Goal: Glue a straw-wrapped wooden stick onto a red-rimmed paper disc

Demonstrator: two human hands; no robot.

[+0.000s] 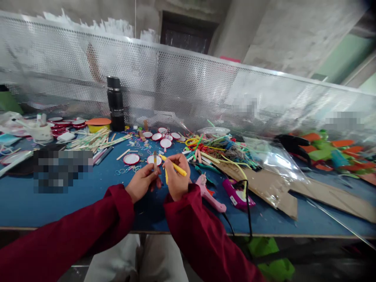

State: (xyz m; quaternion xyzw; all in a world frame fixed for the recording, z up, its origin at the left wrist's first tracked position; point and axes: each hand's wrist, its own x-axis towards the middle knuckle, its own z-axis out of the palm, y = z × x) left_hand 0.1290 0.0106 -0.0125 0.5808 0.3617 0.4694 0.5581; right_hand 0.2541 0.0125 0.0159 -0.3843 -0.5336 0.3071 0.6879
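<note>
My left hand (143,181) pinches a narrow, flat brownish stick (155,158) that stands up from the fingertips. In my right hand (178,184) is a yellow pen (179,169), slanting with its thin end toward the stick. Another slim yellow piece (166,177) shows below those fingers; I cannot tell whether it belongs to the pen. Just behind the stick lies a white disc with a red rim (150,159), partly covered by it. A second red-rimmed disc (131,159) rests to its left, beside a light wooden stick (123,154).
Right of my hands lie a pink glue gun (213,197) and a purple device (236,196) with black cords. Pipe cleaners (243,153) pile behind them, near cardboard (258,184). A black bottle (116,107) stands before the perforated metal screen (188,90). Wooden sticks (88,141) lie left.
</note>
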